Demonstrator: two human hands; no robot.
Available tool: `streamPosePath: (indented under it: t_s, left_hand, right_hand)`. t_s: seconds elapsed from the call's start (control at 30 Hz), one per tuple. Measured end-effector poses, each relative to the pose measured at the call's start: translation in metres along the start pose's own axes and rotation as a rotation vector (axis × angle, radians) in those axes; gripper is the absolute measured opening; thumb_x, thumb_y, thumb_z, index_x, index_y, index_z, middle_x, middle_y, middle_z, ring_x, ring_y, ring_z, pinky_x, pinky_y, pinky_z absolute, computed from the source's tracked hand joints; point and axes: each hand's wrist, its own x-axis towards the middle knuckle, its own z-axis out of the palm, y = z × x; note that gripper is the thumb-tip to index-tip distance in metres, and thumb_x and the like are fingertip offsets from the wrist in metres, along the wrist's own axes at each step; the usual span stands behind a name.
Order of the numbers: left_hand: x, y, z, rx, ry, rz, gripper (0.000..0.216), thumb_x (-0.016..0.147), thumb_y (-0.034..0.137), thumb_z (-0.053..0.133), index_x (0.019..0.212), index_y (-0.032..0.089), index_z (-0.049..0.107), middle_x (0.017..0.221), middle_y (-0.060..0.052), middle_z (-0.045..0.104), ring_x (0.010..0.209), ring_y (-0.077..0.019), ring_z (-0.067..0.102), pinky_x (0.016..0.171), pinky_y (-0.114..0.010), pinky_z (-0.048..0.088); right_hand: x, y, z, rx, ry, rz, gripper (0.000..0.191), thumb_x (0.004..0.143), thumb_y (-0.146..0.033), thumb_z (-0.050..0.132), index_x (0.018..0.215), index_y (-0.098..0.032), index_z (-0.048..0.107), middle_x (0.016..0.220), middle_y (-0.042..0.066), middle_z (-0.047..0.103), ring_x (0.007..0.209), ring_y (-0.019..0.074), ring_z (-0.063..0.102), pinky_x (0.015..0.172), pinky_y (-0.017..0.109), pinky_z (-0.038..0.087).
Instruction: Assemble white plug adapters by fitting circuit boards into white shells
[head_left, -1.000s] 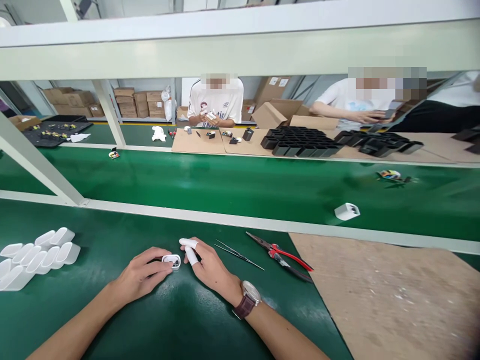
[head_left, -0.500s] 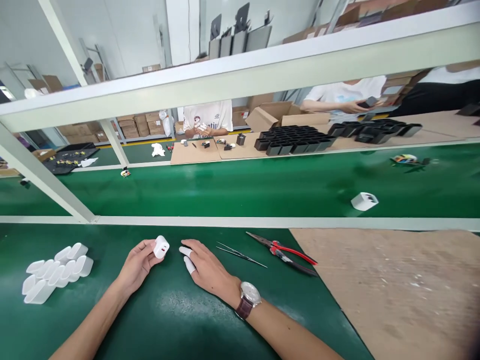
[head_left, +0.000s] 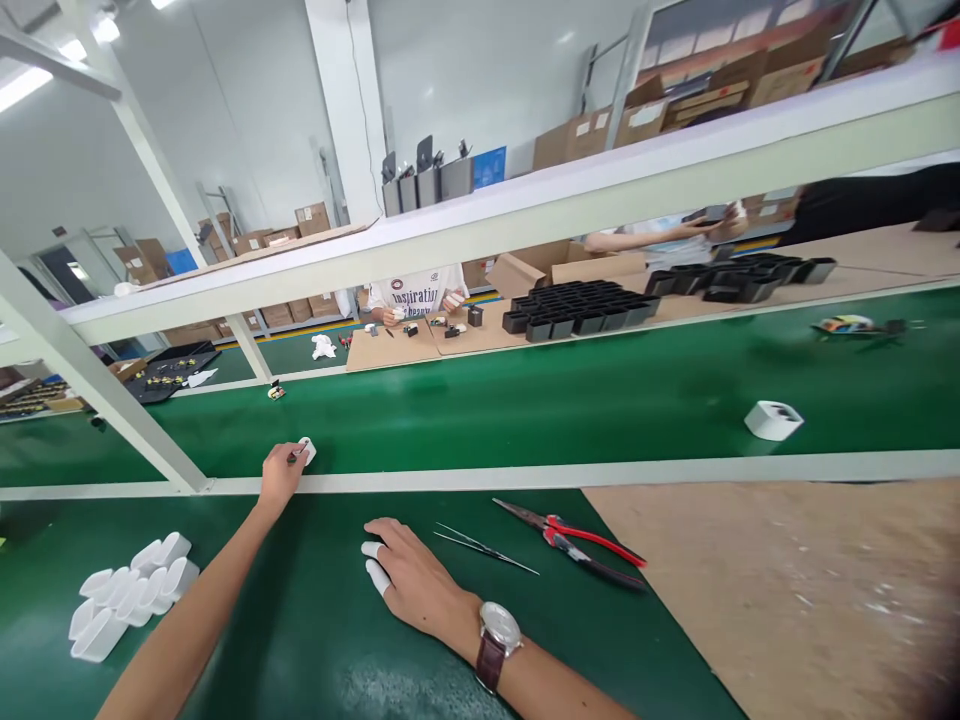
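Observation:
My left hand (head_left: 281,474) reaches over the pale rail onto the green conveyor belt, its fingers closed round a small white charger housing (head_left: 308,450). On the green table lies my right hand (head_left: 409,570), fingers apart and holding nothing, with white covers on two fingertips and a watch at the wrist. Just right of it are metal tweezers (head_left: 487,550), and beyond those, long-nose pliers (head_left: 574,542) with red and black handles. A cluster of white plastic shells (head_left: 131,592) stands at the left, beside my left forearm.
Another white housing (head_left: 773,420) and a small circuit assembly (head_left: 847,325) sit on the belt (head_left: 525,420) at the right. A slanted frame post (head_left: 112,390) rises left of my hand. Cardboard (head_left: 787,580) covers the right tabletop. Co-workers handle parts across the belt, near black cases (head_left: 581,305).
My left hand has moved forward from above the table to the belt, carrying the charger housing. My right hand stays resting on the table. The camera view has tilted upward.

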Motion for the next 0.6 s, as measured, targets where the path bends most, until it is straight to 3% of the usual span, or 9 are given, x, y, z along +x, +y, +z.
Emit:
streamPosePath:
  t_s: [0.13, 0.23, 0.3, 0.43, 0.5, 0.6]
  left_hand:
    - [0.006, -0.002, 0.011, 0.155, -0.014, 0.127, 0.024, 0.083, 0.031, 0.074, 0.105, 0.021, 0.078, 0.111, -0.012, 0.076, 0.101, -0.0303, 0.073, 0.092, -0.044, 0.061]
    - [-0.022, -0.005, 0.010, 0.235, -0.040, 0.248, 0.041, 0.088, 0.029, 0.069, 0.129, 0.023, 0.070, 0.136, -0.013, 0.068, 0.124, -0.0321, 0.065, 0.099, -0.046, 0.059]
    - [-0.047, -0.007, -0.002, 0.294, -0.056, 0.317, 0.046, 0.090, 0.030, 0.068, 0.136, 0.025, 0.066, 0.142, -0.012, 0.064, 0.134, -0.0320, 0.060, 0.110, -0.050, 0.053]
    - [-0.086, -0.011, -0.054, 0.419, -0.025, 0.371, 0.047, 0.092, 0.032, 0.070, 0.138, 0.027, 0.063, 0.144, -0.010, 0.063, 0.137, -0.0305, 0.057, 0.120, -0.053, 0.044]
    - [-0.100, -0.015, -0.095, 0.468, 0.038, 0.360, 0.042, 0.093, 0.035, 0.070, 0.133, 0.025, 0.064, 0.142, -0.012, 0.063, 0.137, -0.0325, 0.056, 0.121, -0.056, 0.041]
    - [-0.121, -0.030, -0.161, 0.585, 0.128, 0.338, 0.031, 0.090, 0.044, 0.076, 0.112, 0.023, 0.070, 0.136, -0.016, 0.063, 0.138, -0.0391, 0.052, 0.119, -0.063, 0.040]
  right_hand:
    - [-0.001, 0.001, 0.001, 0.003, 0.020, -0.004, 0.019, 0.095, -0.010, 0.057, 0.105, -0.017, 0.072, 0.131, 0.013, 0.067, 0.121, 0.0297, 0.064, 0.104, 0.049, 0.058]
    - [0.000, 0.002, 0.001, 0.007, 0.038, -0.021, 0.021, 0.095, -0.009, 0.057, 0.108, -0.017, 0.072, 0.130, 0.013, 0.067, 0.121, 0.0298, 0.065, 0.104, 0.049, 0.059]
    - [-0.001, 0.003, 0.003, 0.015, 0.066, -0.044, 0.023, 0.096, -0.008, 0.055, 0.111, -0.017, 0.071, 0.130, 0.014, 0.067, 0.122, 0.0301, 0.065, 0.104, 0.050, 0.059]
    - [-0.001, 0.008, 0.008, 0.027, 0.100, -0.108, 0.025, 0.098, -0.008, 0.052, 0.111, -0.018, 0.071, 0.128, 0.014, 0.068, 0.123, 0.0311, 0.065, 0.101, 0.053, 0.061]
    - [-0.001, 0.011, 0.011, 0.026, 0.098, -0.134, 0.024, 0.099, -0.009, 0.051, 0.111, -0.019, 0.070, 0.129, 0.014, 0.068, 0.123, 0.0313, 0.065, 0.100, 0.054, 0.062]
    - [-0.001, 0.013, 0.014, 0.002, 0.096, -0.160, 0.023, 0.102, -0.012, 0.050, 0.112, -0.017, 0.069, 0.130, 0.015, 0.068, 0.124, 0.0319, 0.065, 0.099, 0.055, 0.062]
